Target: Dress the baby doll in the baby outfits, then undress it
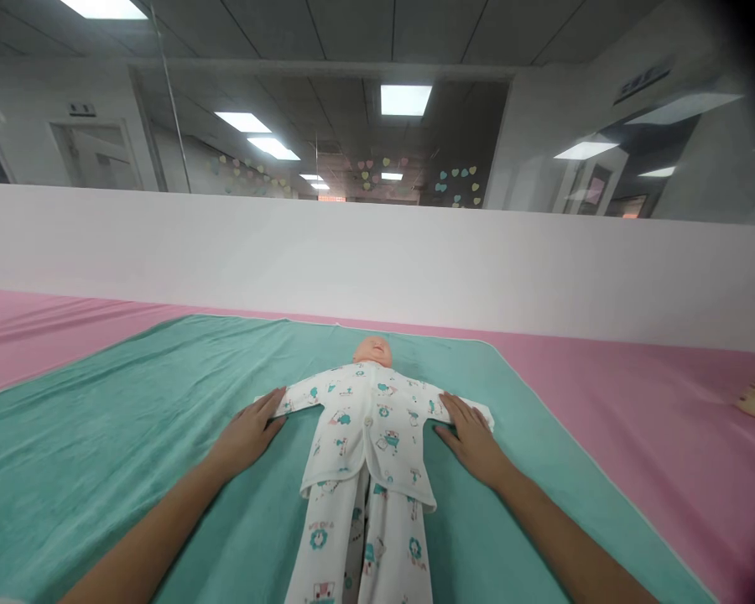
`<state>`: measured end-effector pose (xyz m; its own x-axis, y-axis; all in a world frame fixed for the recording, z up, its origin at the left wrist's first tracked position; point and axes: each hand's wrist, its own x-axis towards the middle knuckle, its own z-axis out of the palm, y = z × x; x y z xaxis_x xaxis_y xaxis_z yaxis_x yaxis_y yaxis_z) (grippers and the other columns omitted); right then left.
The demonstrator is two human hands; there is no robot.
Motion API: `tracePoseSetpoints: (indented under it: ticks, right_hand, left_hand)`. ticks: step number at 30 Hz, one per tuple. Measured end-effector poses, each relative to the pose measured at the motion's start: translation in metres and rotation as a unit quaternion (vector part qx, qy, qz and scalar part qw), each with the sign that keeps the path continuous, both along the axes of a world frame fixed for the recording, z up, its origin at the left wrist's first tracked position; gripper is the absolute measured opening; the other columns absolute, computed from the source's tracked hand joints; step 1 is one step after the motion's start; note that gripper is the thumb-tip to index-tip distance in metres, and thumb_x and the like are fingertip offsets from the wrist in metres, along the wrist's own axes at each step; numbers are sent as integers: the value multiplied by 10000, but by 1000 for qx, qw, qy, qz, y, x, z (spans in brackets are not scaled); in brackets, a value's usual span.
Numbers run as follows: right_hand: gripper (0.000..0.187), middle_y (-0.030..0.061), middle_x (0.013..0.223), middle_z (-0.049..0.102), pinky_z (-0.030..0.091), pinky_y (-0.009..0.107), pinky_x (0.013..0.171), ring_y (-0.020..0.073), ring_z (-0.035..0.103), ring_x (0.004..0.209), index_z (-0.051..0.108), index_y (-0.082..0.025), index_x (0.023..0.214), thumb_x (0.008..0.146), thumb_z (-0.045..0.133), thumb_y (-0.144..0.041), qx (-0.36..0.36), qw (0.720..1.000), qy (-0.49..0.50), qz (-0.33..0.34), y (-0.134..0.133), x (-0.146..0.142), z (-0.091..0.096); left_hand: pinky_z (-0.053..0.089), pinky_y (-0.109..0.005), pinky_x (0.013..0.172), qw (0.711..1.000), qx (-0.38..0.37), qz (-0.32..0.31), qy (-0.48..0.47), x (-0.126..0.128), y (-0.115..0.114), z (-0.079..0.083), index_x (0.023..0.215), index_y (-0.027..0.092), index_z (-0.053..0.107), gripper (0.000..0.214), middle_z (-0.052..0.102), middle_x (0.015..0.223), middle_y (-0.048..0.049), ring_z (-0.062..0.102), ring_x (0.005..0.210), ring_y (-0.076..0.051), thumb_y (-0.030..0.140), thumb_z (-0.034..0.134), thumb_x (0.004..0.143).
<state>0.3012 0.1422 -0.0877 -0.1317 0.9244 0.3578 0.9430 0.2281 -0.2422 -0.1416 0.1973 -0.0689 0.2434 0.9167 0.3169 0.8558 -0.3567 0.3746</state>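
— Pink sheet point(604, 403) under one teal towel point(132, 419); where is the baby doll point(368, 432)?

— Face up at the towel's middle, arms spread; left hand point(252, 432) and right hand point(475, 440), both open with palms flat, each press one sleeve end, likely holding it smooth; two hands, one doll.

A low white wall point(377, 252) runs across the room behind the worktop, which is covered in a pink sheet point(635, 403). Above the wall stand glass panes point(277, 109). Rectangular ceiling lights point(405, 99) glow in a grey panelled ceiling point(352, 29). Pastel paper hearts point(456, 178) dot a far wall, and a pale door point(97, 155) stands at the left.
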Motion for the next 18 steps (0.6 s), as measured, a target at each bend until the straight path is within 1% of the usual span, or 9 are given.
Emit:
tracePoseSetpoints:
  ticks: [3, 6, 9, 11, 12, 14, 15, 17, 18]
  right_hand:
    - [541, 98, 1437, 387, 257, 494, 1086, 251, 332, 1329, 274, -205, 1428, 939, 280, -436, -6, 1000, -2, -7, 4, 11, -5]
    - [509, 98, 1407, 424, 273, 484, 1071, 256, 353, 1308, 312, -198, 1409, 932, 308, -377, -12, 1000, -7, -19, 5, 18, -5]
    - [499, 112, 1418, 402, 262, 505, 1065, 285, 342, 1307, 374, -186, 1368, 899, 389, -356, 13, 999, -4, -48, 3, 15, 2]
    - [471, 115, 1428, 379, 259, 497, 1067, 290, 341, 1302, 425, -193, 1321, 884, 430, -367, 59, 997, 12, -37, -3, 6, 13]
    - [434, 112, 1411, 395, 280, 478, 1058, 281, 362, 1284, 457, -202, 1282, 887, 433, -378, 81, 996, 32, -20, -8, -1, 20]
    - [330, 100, 1289, 500, 371, 421, 990, 244, 463, 1178, 522, -217, 1156, 907, 409, -403, 90, 991, 96, 30, -23, -20, 35]
    - [287, 90, 1186, 554, 424, 389, 925, 223, 517, 1087, 540, -218, 1079, 916, 396, -406, 73, 987, 130, 57, -34, -31, 43]
    - [235, 67, 1004, 594, 478, 347, 804, 191, 563, 917, 542, -211, 944, 923, 396, -394, 29, 978, 172, 112, -61, -53, 56]
    - [213, 61, 966, 594, 487, 337, 778, 182, 564, 881, 536, -210, 911, 921, 408, -380, 14, 974, 179, 140, -77, -63, 62]
  left_hand:
    - [308, -455, 1057, 996, -67, 35, -55, 0, -1, 5, 1365, 222, 445, 563, 479, 1382, -65, 385, 1301, -324, 494, 382, 876]
    - [348, -434, 1013, 995, -76, 51, -41, -3, 0, 7, 1340, 188, 467, 548, 518, 1343, -99, 470, 1228, -325, 465, 368, 877]
    - [386, -402, 968, 998, -47, 42, -13, -4, 0, 9, 1320, 178, 474, 516, 527, 1327, -101, 511, 1173, -313, 411, 383, 868]
    - [384, -381, 969, 999, 2, 35, -17, -1, -3, 12, 1264, 182, 516, 468, 544, 1298, -94, 506, 1169, -302, 381, 408, 855]
    - [381, -372, 970, 999, 32, 31, -24, 3, -6, 15, 1224, 184, 541, 435, 558, 1270, -92, 505, 1164, -295, 372, 417, 852]
    - [394, -354, 946, 995, 82, 26, -54, 14, -19, 24, 1133, 184, 578, 366, 591, 1180, -90, 528, 1110, -274, 367, 422, 857]
    - [417, -342, 908, 993, 93, 21, -72, 23, -30, 30, 1094, 184, 586, 339, 605, 1119, -86, 552, 1050, -258, 370, 422, 862]
    - [465, -302, 781, 992, 72, -3, -101, 42, -63, 41, 1040, 188, 586, 302, 611, 990, -67, 589, 883, -210, 383, 428, 871]
    - [475, -289, 707, 993, 53, -19, -101, 51, -85, 46, 1025, 192, 584, 288, 607, 913, -55, 589, 801, -193, 387, 436, 873]
